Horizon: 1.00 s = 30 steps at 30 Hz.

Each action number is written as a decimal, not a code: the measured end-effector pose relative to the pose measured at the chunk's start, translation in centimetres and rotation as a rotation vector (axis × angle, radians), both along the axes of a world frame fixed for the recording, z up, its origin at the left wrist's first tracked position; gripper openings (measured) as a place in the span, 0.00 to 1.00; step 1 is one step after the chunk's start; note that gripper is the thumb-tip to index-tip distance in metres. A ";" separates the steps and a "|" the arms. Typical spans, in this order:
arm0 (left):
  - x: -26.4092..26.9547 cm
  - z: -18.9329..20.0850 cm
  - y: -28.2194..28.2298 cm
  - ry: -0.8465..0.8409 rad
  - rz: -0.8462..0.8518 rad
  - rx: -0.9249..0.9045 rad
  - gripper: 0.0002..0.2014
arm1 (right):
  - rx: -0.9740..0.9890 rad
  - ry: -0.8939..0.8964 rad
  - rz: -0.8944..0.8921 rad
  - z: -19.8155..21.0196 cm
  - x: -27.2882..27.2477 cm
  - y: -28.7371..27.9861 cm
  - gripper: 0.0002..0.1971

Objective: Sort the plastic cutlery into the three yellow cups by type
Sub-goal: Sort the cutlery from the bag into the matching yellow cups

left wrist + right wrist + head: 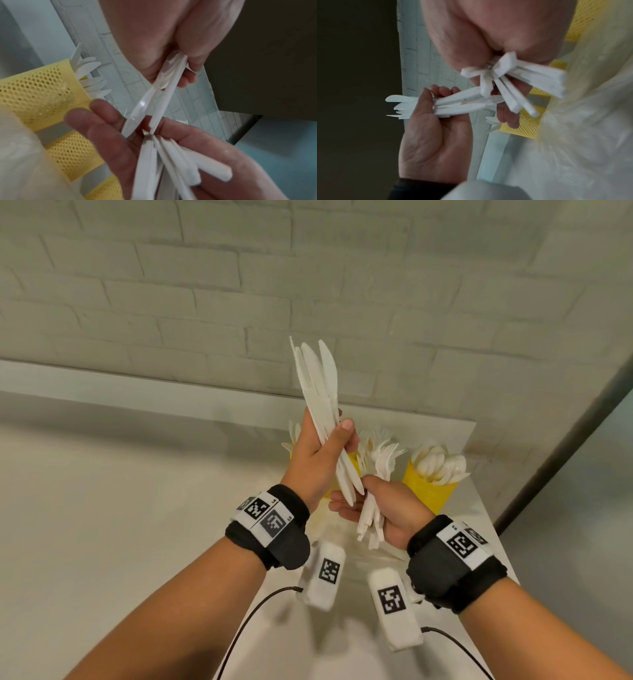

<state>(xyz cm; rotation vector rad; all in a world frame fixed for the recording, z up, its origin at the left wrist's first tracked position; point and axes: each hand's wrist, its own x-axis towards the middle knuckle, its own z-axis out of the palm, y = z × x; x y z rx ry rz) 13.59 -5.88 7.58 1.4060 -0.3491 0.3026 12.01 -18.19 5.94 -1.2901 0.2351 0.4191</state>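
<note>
My left hand point(325, 453) grips a bundle of white plastic knives point(317, 385) with the blades pointing up, held above the cups. Just below it my right hand point(380, 508) grips a bundle of white forks point(385, 455), tines up; the handles point(530, 77) fan out under the palm. The knife handles touch the right hand's fingers point(106, 129). A yellow mesh cup point(428, 491) on the right holds spoons point(442, 465). Another yellow cup point(34, 94) on the left holds knives point(89, 67). The hands largely hide the middle cup point(352, 463).
The cups stand on a white table point(102, 508) against a white brick wall point(308, 285). The table's right edge point(486, 501) is close to the spoon cup. A translucent plastic bag point(590, 135) lies near the cups under my hands.
</note>
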 end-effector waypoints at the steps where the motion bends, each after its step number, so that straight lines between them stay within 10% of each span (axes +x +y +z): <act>1: -0.1 -0.1 0.0 0.010 -0.013 0.001 0.06 | 0.013 0.000 0.003 0.0 0.0 0.0 0.16; 30: 6.3 4.3 5.9 0.075 0.231 0.621 0.14 | -0.037 -0.148 0.015 0.9 0.7 -1.0 0.09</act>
